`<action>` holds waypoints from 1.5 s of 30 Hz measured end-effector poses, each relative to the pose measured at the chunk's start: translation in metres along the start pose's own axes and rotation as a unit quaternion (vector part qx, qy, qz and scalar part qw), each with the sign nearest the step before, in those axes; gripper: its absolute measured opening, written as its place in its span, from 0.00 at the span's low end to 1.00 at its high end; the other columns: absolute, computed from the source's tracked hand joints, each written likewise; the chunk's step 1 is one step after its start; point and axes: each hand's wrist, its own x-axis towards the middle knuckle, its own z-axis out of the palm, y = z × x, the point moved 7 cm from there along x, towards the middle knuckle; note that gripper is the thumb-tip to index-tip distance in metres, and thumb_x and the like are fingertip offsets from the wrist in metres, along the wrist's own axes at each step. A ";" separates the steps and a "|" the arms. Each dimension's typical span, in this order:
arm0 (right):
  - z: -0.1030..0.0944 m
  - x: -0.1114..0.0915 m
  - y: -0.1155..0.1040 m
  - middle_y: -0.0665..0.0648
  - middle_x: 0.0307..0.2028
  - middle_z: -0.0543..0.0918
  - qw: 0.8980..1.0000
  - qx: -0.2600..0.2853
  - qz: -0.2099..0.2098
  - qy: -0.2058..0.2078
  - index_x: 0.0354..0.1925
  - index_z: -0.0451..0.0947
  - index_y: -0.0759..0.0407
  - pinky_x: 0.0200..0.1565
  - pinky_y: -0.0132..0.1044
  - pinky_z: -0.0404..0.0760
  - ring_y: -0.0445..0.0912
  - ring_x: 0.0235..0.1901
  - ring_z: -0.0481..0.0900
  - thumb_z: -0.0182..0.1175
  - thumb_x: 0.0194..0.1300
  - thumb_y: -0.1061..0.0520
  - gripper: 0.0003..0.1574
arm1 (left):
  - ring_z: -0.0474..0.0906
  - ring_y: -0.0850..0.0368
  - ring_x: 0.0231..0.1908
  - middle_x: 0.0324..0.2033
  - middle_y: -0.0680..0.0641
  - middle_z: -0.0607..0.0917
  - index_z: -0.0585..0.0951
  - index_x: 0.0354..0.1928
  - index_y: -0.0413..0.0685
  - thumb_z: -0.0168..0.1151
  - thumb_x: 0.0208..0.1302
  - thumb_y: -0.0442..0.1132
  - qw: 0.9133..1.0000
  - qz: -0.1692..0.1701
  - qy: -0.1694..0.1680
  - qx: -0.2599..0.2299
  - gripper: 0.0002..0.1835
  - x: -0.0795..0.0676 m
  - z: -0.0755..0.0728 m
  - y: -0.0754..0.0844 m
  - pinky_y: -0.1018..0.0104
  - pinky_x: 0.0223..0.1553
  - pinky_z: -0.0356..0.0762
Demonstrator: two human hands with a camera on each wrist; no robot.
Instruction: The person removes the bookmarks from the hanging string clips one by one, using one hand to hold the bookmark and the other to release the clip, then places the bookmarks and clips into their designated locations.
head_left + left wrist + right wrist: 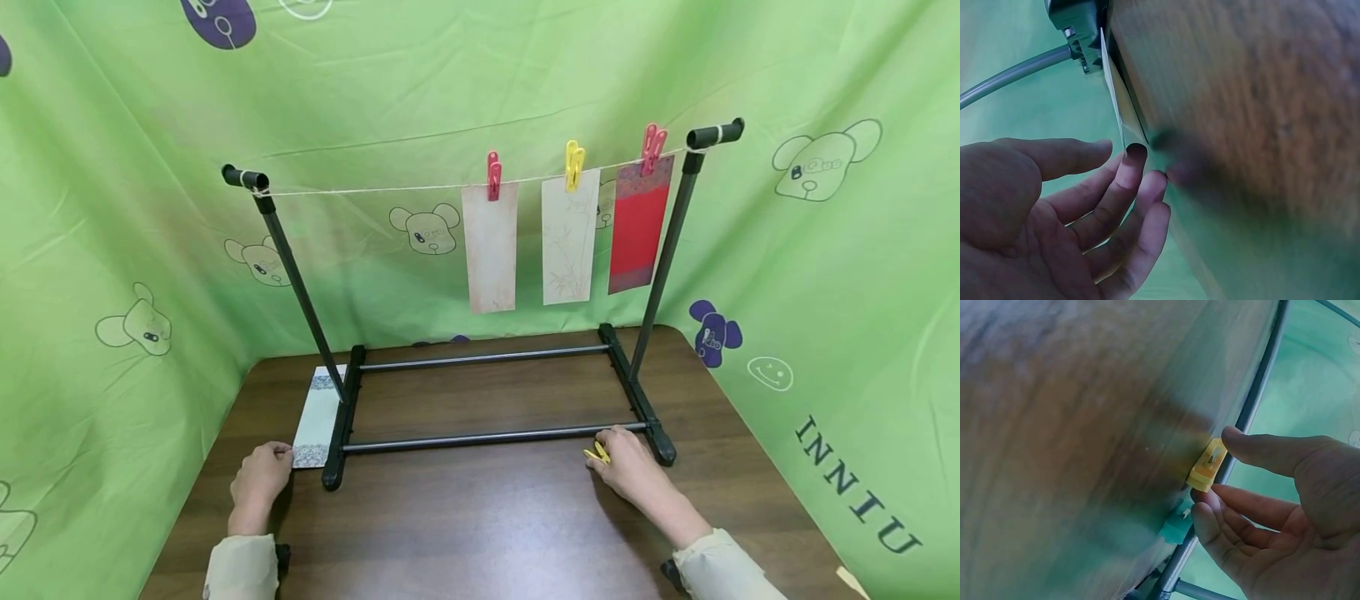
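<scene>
At the near left corner of a pale card with grey patterned ends, my left hand has its fingertips at the edge. In the left wrist view, the card bends slightly at a fingertip, and the thumb stands a little apart from it. My right hand pinches a yellow clothespin between thumb and finger, close over the table beside the rack's front bar. A teal clothespin lies near those fingers, hidden in the head view.
A black rack holds up a string. From it hang a pinkish card, a cream card and a red card, clipped by red and yellow clothespins. Green cloth surrounds the brown table.
</scene>
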 end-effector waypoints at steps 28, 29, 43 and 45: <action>-0.016 0.000 -0.009 0.63 0.38 0.83 1.000 0.008 0.005 0.026 0.49 0.83 0.77 0.45 0.55 0.84 0.57 0.40 0.83 0.78 0.62 0.59 0.25 | 0.85 0.32 0.49 0.51 0.33 0.87 0.84 0.60 0.34 0.55 0.78 0.40 0.996 0.061 0.057 -0.021 0.19 -0.025 -0.014 0.050 0.35 0.42 0.82; -0.016 0.001 -0.009 0.64 0.39 0.84 1.000 0.009 0.003 0.030 0.50 0.83 0.77 0.46 0.55 0.85 0.57 0.40 0.84 0.78 0.62 0.59 0.25 | 0.84 0.31 0.50 0.52 0.32 0.87 0.84 0.60 0.34 0.56 0.78 0.40 0.996 0.066 0.058 -0.023 0.19 -0.027 -0.014 0.053 0.34 0.44 0.82; -0.024 0.011 -0.017 0.59 0.38 0.85 0.995 0.055 -0.042 0.065 0.53 0.84 0.74 0.41 0.46 0.83 0.50 0.37 0.82 0.77 0.64 0.60 0.24 | 0.78 0.26 0.63 0.60 0.26 0.83 0.80 0.65 0.32 0.59 0.79 0.38 0.991 0.108 0.042 -0.060 0.21 -0.027 -0.003 0.070 0.32 0.61 0.76; -0.026 0.014 -0.019 0.59 0.38 0.85 0.995 0.064 -0.044 0.068 0.54 0.84 0.74 0.40 0.45 0.84 0.49 0.37 0.82 0.76 0.66 0.60 0.24 | 0.78 0.26 0.64 0.61 0.26 0.83 0.80 0.66 0.31 0.59 0.80 0.38 0.988 0.128 0.040 -0.071 0.21 -0.027 -0.002 0.074 0.32 0.64 0.75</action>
